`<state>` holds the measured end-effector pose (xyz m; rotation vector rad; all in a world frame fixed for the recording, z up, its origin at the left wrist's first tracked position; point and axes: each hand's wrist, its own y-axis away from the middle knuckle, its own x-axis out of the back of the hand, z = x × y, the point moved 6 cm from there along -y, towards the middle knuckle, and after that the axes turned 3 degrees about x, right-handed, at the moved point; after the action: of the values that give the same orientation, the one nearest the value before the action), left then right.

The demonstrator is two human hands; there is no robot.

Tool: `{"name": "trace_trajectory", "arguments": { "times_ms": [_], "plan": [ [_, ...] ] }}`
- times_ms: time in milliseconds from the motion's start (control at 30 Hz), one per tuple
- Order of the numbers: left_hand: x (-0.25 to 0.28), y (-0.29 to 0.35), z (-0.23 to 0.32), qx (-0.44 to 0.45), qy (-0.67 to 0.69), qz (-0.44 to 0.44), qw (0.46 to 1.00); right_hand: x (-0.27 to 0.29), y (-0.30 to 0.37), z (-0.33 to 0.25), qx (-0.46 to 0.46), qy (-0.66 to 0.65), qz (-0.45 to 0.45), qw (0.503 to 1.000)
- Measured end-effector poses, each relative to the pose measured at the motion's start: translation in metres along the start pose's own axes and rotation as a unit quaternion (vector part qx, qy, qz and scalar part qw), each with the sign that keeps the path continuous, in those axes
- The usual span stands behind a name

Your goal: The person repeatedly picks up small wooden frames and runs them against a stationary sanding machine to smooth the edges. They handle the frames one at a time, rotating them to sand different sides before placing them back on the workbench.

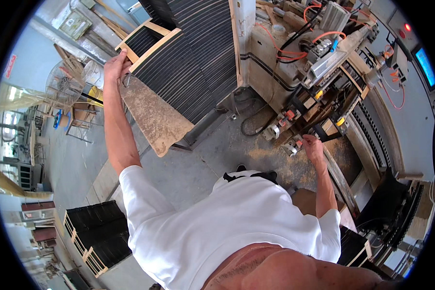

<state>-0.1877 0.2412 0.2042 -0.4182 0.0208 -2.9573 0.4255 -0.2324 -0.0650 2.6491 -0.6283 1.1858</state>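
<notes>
My left hand (116,66) reaches far out to the upper left, its fingers closed around the end of a light wooden frame (152,48). That frame lies against a tall stack of black, thin-edged boards (198,63). Below the stack juts a dusty wooden board (157,116). On the right, my right hand (313,146) is at the front of a machine, its fingers curled beside a metal clamp (291,146) with a red part. What those fingers hold, if anything, is too small to make out.
The machine (338,63) carries orange hoses, yellow-tipped clamps and a lit screen (425,67). A caged fan (64,83) stands at the far left. Another black stack (96,232) sits at lower left. Sawdust (266,152) covers the floor by the machine.
</notes>
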Motion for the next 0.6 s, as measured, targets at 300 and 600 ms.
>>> {"name": "trace_trajectory", "arguments": {
  "times_ms": [300,600],
  "plan": [
    [-0.094,0.156,0.118,-0.358,-0.359,0.029,0.862,-0.005,0.045,0.031,-0.066,-0.04,0.041,0.996],
    [-0.128,0.132,0.101,-0.321,-0.419,0.039,0.849,0.031,0.12,0.082,-0.085,-0.058,0.11,0.989]
  ]
}}
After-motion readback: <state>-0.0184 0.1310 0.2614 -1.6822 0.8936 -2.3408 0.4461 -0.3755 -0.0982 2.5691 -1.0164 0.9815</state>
